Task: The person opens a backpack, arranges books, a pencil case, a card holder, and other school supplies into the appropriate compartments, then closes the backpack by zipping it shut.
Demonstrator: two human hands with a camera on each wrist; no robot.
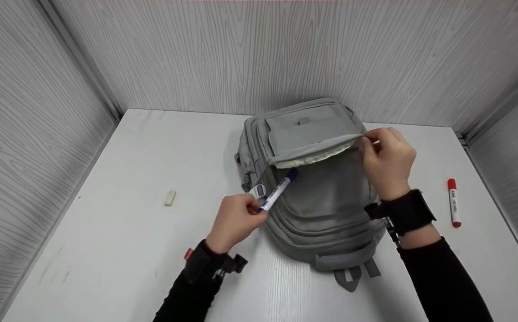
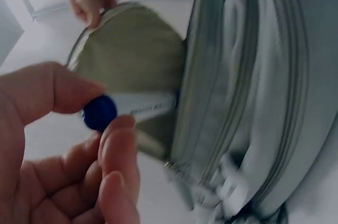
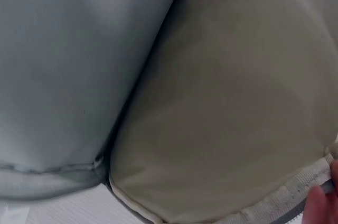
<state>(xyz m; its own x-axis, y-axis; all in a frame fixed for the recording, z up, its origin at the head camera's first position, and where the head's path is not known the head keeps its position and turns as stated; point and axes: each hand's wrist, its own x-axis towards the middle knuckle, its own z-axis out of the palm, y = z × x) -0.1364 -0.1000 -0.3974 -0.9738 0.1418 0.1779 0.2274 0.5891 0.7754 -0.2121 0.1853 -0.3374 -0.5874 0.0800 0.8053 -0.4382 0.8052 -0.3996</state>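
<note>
A grey backpack lies on the white table, its front pocket unzipped. My right hand pinches the edge of the raised pocket flap; in the right wrist view its fingertips grip the zip edge beside the beige lining. My left hand holds a white marker with blue ends by its rear end, and the capped end points into the pocket opening. Thumb and fingers pinch the marker's blue end in the left wrist view.
A red-capped marker lies on the table right of the backpack. At the left lies a small pale eraser-like block. Wood-grain panels wall the table at the back and both sides. A strap hangs toward the front.
</note>
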